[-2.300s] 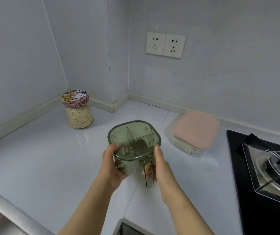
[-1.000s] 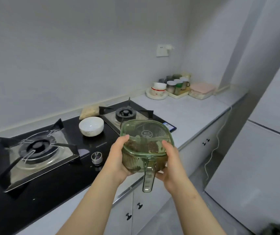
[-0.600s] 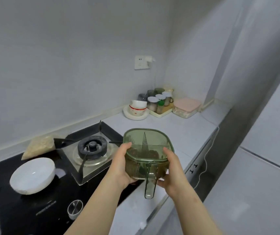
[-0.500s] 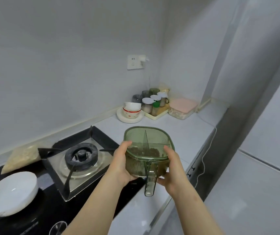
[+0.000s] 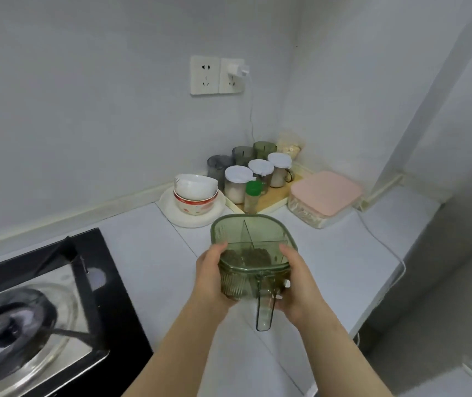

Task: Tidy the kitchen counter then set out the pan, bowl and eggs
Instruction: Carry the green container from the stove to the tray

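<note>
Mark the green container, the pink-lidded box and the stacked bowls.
green container (image 5: 253, 233): head view, on its lid.
pink-lidded box (image 5: 326, 191): head view, on the lid's middle.
stacked bowls (image 5: 194, 186): head view, on the top bowl's wall.

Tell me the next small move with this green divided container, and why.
Probably carry the green container forward and lower it onto the counter in front of the jars and pink-lidded box. The left hand and right hand grip its sides above the counter, and storage items sit grouped in that corner.
</note>
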